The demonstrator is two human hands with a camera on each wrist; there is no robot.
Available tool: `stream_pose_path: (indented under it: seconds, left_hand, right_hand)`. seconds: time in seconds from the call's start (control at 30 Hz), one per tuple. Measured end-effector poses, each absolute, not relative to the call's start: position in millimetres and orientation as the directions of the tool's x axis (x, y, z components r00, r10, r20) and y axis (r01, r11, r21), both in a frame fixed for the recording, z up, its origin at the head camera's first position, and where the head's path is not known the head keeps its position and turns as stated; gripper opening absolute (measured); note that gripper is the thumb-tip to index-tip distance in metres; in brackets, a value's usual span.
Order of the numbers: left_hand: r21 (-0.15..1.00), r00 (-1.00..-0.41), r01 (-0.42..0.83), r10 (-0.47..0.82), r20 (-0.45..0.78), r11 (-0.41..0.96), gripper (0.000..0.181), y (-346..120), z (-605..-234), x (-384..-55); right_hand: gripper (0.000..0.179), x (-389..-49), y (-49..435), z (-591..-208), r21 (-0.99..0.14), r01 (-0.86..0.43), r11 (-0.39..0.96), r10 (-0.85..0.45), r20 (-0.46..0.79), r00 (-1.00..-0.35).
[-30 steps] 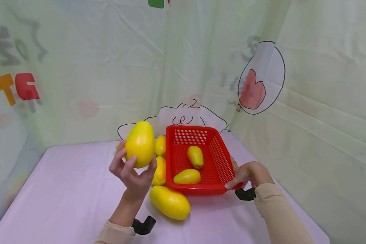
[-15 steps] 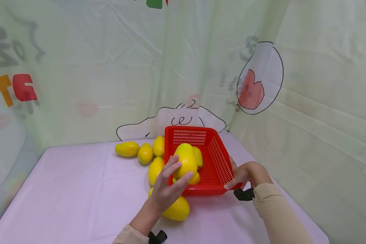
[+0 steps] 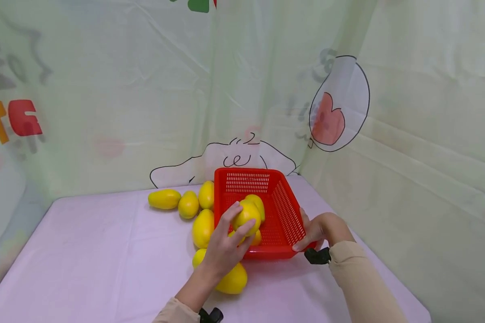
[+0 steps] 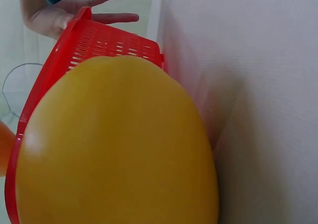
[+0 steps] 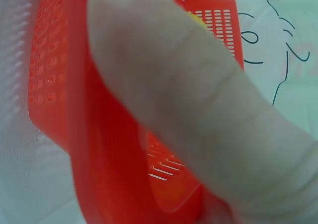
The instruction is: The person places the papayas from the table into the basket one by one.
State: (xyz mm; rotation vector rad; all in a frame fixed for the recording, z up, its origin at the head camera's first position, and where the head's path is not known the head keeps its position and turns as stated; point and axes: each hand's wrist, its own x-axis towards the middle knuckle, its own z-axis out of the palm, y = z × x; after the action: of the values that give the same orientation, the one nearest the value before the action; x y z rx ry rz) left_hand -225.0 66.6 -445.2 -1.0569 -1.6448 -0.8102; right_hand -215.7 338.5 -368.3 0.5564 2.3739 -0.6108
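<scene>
In the head view my left hand (image 3: 226, 244) holds a yellow mango (image 3: 248, 217) low inside the red plastic basket (image 3: 272, 252), fingers spread around it from the left. Two other mangoes lie in the basket: one (image 3: 259, 205) just behind the held one, another (image 3: 256, 238) mostly hidden under the fingers. My right hand (image 3: 323, 229) grips the basket's near right corner, thumb over the rim; the right wrist view shows this thumb (image 5: 189, 85) large across the red rim (image 5: 79, 105). A big mango (image 4: 119, 144) fills the left wrist view, in front of the basket wall.
Left of the basket, several mangoes stand on the pale table (image 3: 85, 251): one (image 3: 164, 198) at the back, another (image 3: 203, 229) against the basket's side. A large one (image 3: 232, 279) lies before the basket, partly behind my left forearm. Printed curtains (image 3: 125, 89) enclose the table.
My left hand has carried the mango from left of the basket rightward and down into it. My right hand has kept its grip on the corner. The view has shifted slightly.
</scene>
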Motion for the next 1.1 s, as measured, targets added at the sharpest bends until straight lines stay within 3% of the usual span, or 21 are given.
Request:
stream_pose_path:
  seconds: [0.17,0.47,0.77,1.1]
  left_hand:
    - [0.067,-0.202,0.908,0.290,0.936,0.414,0.046,66.5,-449.6,-225.2]
    - [0.133,-0.259,0.916,0.306,0.916,0.378,0.058,67.9,-459.7,-224.6]
    - [0.175,-0.338,0.900,0.385,0.859,0.399,0.053,67.9,-463.8,-222.7]
    - [0.187,-0.353,0.892,0.375,0.857,0.412,0.054,67.2,-464.4,-223.8]
  right_hand:
    - [0.139,-215.8,338.7,-368.1,-0.293,0.514,0.806,0.221,-0.657,-0.720]
    - [0.136,-215.4,338.6,-369.8,-0.277,0.489,0.827,0.213,-0.651,-0.729]
    - [0.136,-213.1,337.2,-368.4,-0.288,0.477,0.831,0.203,-0.641,-0.740]
    - [0.134,-210.6,337.4,-368.6,-0.301,0.476,0.826,0.198,-0.636,-0.745]
